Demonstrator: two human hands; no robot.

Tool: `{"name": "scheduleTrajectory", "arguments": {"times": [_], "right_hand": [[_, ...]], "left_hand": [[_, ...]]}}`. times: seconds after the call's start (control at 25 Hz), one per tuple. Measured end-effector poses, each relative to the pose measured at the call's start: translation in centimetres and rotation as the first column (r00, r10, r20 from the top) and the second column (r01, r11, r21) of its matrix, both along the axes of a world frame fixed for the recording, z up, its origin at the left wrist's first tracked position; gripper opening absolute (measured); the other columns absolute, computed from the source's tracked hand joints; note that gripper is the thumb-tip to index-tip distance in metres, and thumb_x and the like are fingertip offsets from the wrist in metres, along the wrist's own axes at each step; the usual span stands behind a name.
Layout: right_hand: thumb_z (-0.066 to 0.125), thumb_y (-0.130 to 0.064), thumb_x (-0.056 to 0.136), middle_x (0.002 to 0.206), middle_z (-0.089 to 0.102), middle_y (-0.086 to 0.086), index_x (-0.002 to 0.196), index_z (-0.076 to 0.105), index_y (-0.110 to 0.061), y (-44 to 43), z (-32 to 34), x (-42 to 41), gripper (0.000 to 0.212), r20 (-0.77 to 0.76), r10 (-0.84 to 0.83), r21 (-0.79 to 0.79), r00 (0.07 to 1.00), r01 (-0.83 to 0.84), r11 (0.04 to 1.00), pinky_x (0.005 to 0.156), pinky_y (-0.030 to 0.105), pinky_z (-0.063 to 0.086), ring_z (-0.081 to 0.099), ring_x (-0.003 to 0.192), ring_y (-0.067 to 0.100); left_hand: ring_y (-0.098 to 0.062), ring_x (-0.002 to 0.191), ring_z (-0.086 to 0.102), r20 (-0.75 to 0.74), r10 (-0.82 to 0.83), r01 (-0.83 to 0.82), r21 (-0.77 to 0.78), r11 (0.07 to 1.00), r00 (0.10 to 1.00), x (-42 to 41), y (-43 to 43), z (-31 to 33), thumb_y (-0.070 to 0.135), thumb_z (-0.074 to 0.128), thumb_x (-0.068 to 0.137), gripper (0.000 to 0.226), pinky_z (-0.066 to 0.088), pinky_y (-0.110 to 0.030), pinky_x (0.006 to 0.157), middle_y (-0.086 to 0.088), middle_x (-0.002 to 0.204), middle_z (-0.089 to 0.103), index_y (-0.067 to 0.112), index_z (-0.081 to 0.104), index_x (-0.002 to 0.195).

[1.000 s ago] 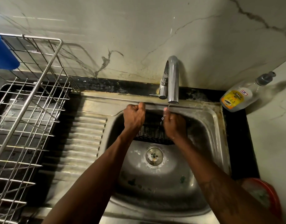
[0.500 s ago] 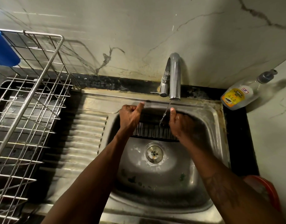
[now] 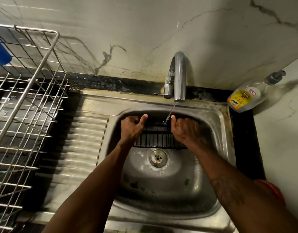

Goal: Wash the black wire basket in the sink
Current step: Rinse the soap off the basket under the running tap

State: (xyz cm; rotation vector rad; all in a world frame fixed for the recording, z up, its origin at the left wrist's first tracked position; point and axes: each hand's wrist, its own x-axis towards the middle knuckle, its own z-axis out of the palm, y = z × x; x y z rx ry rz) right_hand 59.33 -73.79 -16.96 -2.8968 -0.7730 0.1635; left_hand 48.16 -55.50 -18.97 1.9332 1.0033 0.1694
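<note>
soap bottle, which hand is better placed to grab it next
Right, probably. The soap bottle sits by the back right corner of the sink, nearest the right hand; the left hand grips the black wire basket at its other end.

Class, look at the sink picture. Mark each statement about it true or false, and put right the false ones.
1. The tap is running. True.
2. The left hand and the right hand both hold the black wire basket. True.
3. The basket is held outside the sink. False: it is inside the basin, under the tap.
4. The soap bottle is left of the tap. False: it is right of the tap, in the corner.
5. The basket covers the drain. False: the drain shows bare, nearer the person than the basket.
</note>
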Motion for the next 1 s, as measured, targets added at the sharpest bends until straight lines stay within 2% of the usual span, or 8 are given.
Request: {"name": "scheduleTrajectory", "arguments": {"times": [0.12,0.2,0.32,0.44,0.52,0.64,0.84,1.0], "right_hand": [[0.032,-0.040,0.107,0.046,0.043,-0.001,0.048,0.042,-0.016,1.9,1.0,-0.3,0.064,0.003,0.000,-0.060,1.000,0.001,0.998,0.058,0.030,0.031,0.049,0.047,0.021],[0.029,-0.041,0.107,0.051,0.051,0.000,0.052,0.046,-0.014,3.1,1.7,-0.4,0.064,-0.013,0.001,-0.099,1.000,-0.002,0.995,0.057,0.030,0.033,0.055,0.052,0.022],[0.027,-0.041,0.109,0.072,0.065,0.005,0.071,0.064,-0.014,4.0,3.1,-0.6,0.060,-0.006,0.055,-0.117,0.998,-0.055,0.992,0.065,0.030,0.038,0.065,0.071,0.026],[0.033,-0.044,0.108,0.055,0.045,-0.004,0.057,0.042,-0.023,3.1,5.1,-0.7,0.056,0.077,0.234,0.048,0.969,-0.238,0.970,0.061,0.030,0.038,0.051,0.054,0.019],[0.036,-0.045,0.107,0.050,0.049,-0.006,0.057,0.051,-0.020,2.3,5.6,-0.2,0.058,0.029,0.236,0.273,0.971,-0.235,0.933,0.056,0.028,0.044,0.050,0.045,0.015],[0.038,-0.042,0.108,0.055,0.063,0.001,0.068,0.067,-0.014,1.2,5.9,0.9,0.057,-0.106,0.127,0.515,0.986,-0.054,0.856,0.050,0.025,0.040,0.060,0.048,0.018],[0.031,-0.041,0.107,0.057,0.056,-0.002,0.066,0.060,-0.015,2.2,6.3,0.5,0.056,0.116,-0.009,0.190,0.993,-0.013,0.982,0.050,0.028,0.040,0.055,0.049,0.018],[0.031,-0.041,0.108,0.073,0.063,0.003,0.078,0.065,-0.019,5.1,7.5,-0.6,0.051,0.054,0.007,0.007,0.999,-0.008,1.000,0.063,0.031,0.036,0.060,0.066,0.023]], "left_hand": [[-0.022,0.079,0.067,-0.180,-0.103,0.163,0.362,0.918,0.978,0.0,-1.8,0.8,0.054,0.025,0.106,0.068,0.050,-0.034,0.079,-0.004,0.074,0.071,0.014,0.067,0.069],[-0.026,0.100,0.063,-0.220,-0.151,0.244,0.499,0.831,0.964,1.4,-3.9,1.8,0.047,0.018,0.107,0.068,0.041,-0.047,0.100,-0.005,0.090,0.074,0.015,0.074,0.083],[-0.026,0.089,0.061,-0.077,-0.174,0.190,0.326,0.926,0.982,3.3,-6.9,4.7,0.038,0.032,0.107,0.055,0.037,-0.047,0.105,-0.012,0.087,0.073,0.012,0.073,0.082],[-0.033,0.095,0.062,-0.040,0.048,-0.045,0.063,0.997,0.998,4.3,-6.1,4.3,0.046,0.051,0.098,0.047,0.044,-0.042,0.102,-0.014,0.085,0.071,0.011,0.073,0.077],[-0.027,0.080,0.068,0.015,0.129,-0.126,-0.135,0.983,0.992,4.4,-4.6,3.7,0.055,0.058,0.087,0.047,0.055,-0.043,0.089,-0.007,0.071,0.070,0.014,0.068,0.065],[-0.021,0.080,0.063,0.005,0.338,-0.300,-0.451,0.841,0.941,3.1,-3.9,3.1,0.038,0.070,0.089,0.030,0.056,-0.040,0.084,-0.004,0.075,0.065,0.017,0.058,0.070],[-0.021,0.071,0.069,0.179,0.153,-0.048,-0.487,0.872,0.972,2.9,-4.3,3.4,0.068,0.047,0.093,0.063,0.057,-0.038,0.076,-0.005,0.072,0.072,0.013,0.074,0.077],[-0.014,0.051,0.058,0.214,-0.007,0.049,-0.193,0.980,0.977,4.5,-4.7,6.7,0.067,0.046,0.095,0.068,0.053,-0.032,0.059,0.003,0.051,0.060,0.016,0.057,0.051]]}}
